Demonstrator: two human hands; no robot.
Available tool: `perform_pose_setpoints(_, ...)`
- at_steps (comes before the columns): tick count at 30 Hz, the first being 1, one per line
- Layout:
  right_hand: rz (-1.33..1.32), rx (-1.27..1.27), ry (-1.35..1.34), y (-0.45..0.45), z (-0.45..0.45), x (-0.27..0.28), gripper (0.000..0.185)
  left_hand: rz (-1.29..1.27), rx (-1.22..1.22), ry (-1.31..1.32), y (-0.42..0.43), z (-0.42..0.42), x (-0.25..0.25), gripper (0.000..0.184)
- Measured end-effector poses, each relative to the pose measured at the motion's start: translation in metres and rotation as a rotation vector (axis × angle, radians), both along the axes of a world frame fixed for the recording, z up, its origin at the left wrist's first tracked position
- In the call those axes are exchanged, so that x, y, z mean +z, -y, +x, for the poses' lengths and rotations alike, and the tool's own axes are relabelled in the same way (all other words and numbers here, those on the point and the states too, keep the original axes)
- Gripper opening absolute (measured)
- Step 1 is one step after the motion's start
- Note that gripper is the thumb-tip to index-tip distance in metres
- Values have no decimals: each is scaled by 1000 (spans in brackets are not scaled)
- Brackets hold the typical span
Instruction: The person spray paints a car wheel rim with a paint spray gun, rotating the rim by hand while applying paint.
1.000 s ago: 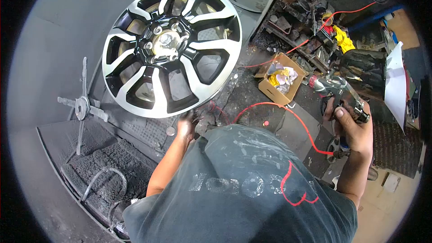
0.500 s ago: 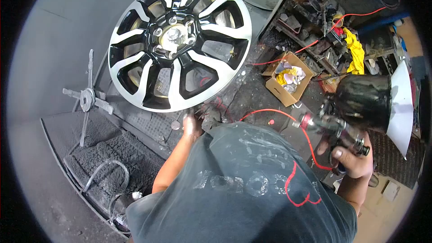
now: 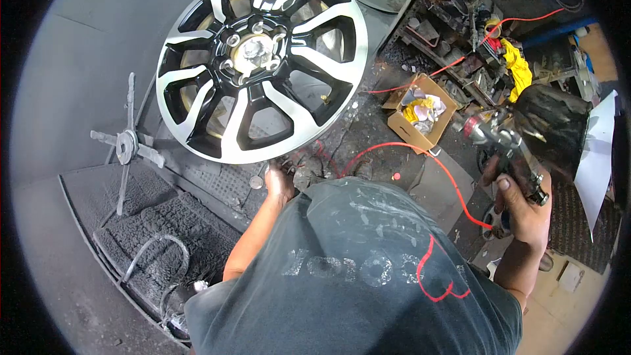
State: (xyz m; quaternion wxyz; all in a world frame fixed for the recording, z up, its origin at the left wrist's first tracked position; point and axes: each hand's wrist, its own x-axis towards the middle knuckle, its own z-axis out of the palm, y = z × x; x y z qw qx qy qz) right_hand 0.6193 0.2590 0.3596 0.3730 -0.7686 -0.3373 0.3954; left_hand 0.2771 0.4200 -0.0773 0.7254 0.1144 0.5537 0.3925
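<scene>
A black and silver alloy wheel [image 3: 299, 133] takes up the upper middle, its spoked face towards me; crumpled pale material covers its hub. My left hand [image 3: 280, 183] is at the wheel's lower edge, its fingers dark and partly hidden by the rim, so their grip does not show. On the right, my right hand [image 3: 526, 207] is wrapped around the handle of a spray gun [image 3: 506, 148]. The gun's dark cup [image 3: 552, 125] sticks out to the right, with a white sheet [image 3: 597, 158] beside it. A red hose [image 3: 440, 167] curves across below the gun.
An open cardboard box [image 3: 430, 138] with crumpled paper stands right of the wheel. Cluttered shelving [image 3: 453, 69] and a yellow cloth [image 3: 518, 69] lie beyond. At left are a cross-shaped metal stand [image 3: 126, 146] and a grey-coated shaggy mat [image 3: 164, 236].
The wheel has turned clockwise, its gold valve stem moving down on the right side. My right hand has raised the spray gun and tilted its front upwards. My left hand stays nearly in place.
</scene>
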Motion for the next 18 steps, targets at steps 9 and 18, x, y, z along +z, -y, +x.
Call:
perform_pose_setpoints(9, 47, -2, -425, 8, -26, -1, 66, -41, 77, -61, -10, -3, 0, 43)
perform_pose_setpoints(18, 16, -50, -29, -7, -3, -8, 56, -33, 49, -43, -17, -16, -4, 50)
